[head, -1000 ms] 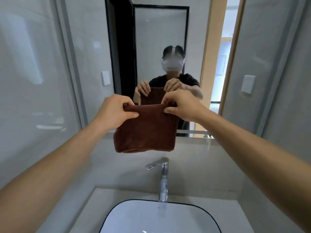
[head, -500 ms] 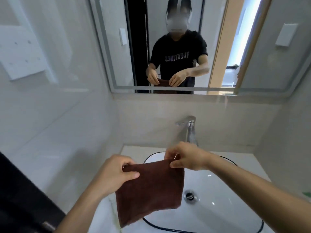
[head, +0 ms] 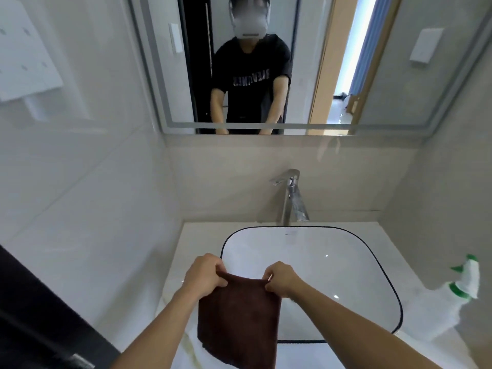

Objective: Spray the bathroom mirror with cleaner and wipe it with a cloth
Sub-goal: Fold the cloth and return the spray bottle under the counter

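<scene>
A folded dark brown cloth hangs low over the front left corner of the sink. My left hand pinches its top left corner and my right hand pinches its top right corner. The mirror is on the wall above and behind the sink, well away from both hands; it reflects a person in a black shirt. A white spray bottle with a green trigger stands on the counter at the right of the basin.
A white basin with a black rim sits in a pale counter. A chrome tap rises at the back. Tiled walls close in left and right. A dark edge runs along the lower left.
Both hands have brought the cloth down from in front of the mirror to just above the sink's front left corner. My view has tilted downward, and the spray bottle has come into sight.
</scene>
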The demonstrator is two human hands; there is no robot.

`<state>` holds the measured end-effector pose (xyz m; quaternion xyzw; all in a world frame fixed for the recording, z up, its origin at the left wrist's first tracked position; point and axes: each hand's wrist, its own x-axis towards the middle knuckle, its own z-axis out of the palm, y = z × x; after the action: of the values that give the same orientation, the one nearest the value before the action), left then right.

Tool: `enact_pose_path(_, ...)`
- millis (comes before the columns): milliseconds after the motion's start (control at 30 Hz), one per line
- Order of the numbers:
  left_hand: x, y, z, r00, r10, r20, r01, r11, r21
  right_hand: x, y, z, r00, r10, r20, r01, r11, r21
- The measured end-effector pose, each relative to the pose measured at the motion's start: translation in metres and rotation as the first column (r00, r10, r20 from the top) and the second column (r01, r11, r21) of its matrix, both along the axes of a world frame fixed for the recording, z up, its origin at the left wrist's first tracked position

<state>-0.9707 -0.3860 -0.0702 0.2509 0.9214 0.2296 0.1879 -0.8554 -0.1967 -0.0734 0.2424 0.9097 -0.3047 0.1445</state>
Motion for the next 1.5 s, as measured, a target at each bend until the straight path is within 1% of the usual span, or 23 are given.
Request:
enact_pose_path(67,0.003,0.003,-0.002,0.998,-0.008,-0.054,0.007,1.000,-0.021,0.004,-0.003,-0.005,0.999,-0.044,0.002,0.044,0.999,0.008)
enact_pose_path(133,0.003,0.006,-0.003,0.989,-0.051,-0.141,0.044,0.998,-0.053,0.010,-0.004,-0.009,0.998,-0.068,-0.004,0.068,0.998,-0.001)
enact_pose_path(200,0.005,0.010,-0.001,0.971,-0.081,-0.225,0.068,0.996,-0.062,0.015,-0.002,-0.009,0.992,-0.111,-0.052,0.110,0.994,-0.021)
enact_pose_path(233,0.006,0.014,0.002,0.961,-0.082,-0.264,0.074,0.996,-0.040,0.017,0.000,-0.008,0.985,-0.143,-0.091,0.141,0.990,-0.030)
enact_pose_path(300,0.013,0.029,0.009,0.947,-0.061,-0.315,0.091,0.993,0.080,0.022,0.007,0.000,0.956,-0.226,-0.187,0.220,0.974,-0.050)
enact_pose_path(400,0.029,0.070,0.029,0.947,-0.061,-0.316,0.164,0.936,0.312,0.031,0.021,0.023,0.881,-0.324,-0.344,0.323,0.944,-0.061)
enact_pose_path(500,0.042,0.129,0.058,0.972,-0.078,-0.223,0.184,0.843,0.506,0.048,0.043,0.055,0.788,-0.387,-0.478,0.388,0.916,-0.101)
enact_pose_path(567,0.046,0.170,0.078,0.978,-0.110,-0.175,0.191,0.807,0.559,0.062,0.066,0.075,0.720,-0.429,-0.545,0.445,0.889,-0.113)
enact_pose_path(700,0.057,0.245,0.112,0.957,-0.196,-0.212,0.283,0.782,0.556,0.100,0.114,0.110,0.588,-0.527,-0.614,0.592,0.797,-0.117)
enact_pose_path(800,0.073,0.286,0.132,0.931,-0.250,-0.265,0.356,0.779,0.515,0.132,0.145,0.129,0.502,-0.590,-0.633,0.686,0.717,-0.125)
enact_pose_path(933,0.097,0.327,0.149,0.913,-0.301,-0.276,0.405,0.756,0.514,0.175,0.179,0.137,0.425,-0.639,-0.641,0.768,0.629,-0.118)
enact_pose_path(1067,0.120,0.356,0.154,0.909,-0.328,-0.257,0.416,0.746,0.520,0.208,0.202,0.131,0.368,-0.681,-0.633,0.804,0.575,-0.151)
enact_pose_path(1233,0.138,0.387,0.142,0.912,-0.340,-0.230,0.410,0.772,0.486,0.236,0.223,0.120,0.328,-0.737,-0.592,0.841,0.513,-0.173)
enact_pose_path(1400,0.161,0.405,0.106,0.928,-0.351,-0.126,0.369,0.817,0.444,0.269,0.231,0.084,0.305,-0.822,-0.481,0.895,0.420,-0.150)
enact_pose_path(1500,0.175,0.407,0.076,0.931,-0.364,-0.004,0.330,0.839,0.433,0.283,0.224,0.051,0.313,-0.868,-0.385,0.902,0.399,-0.166)
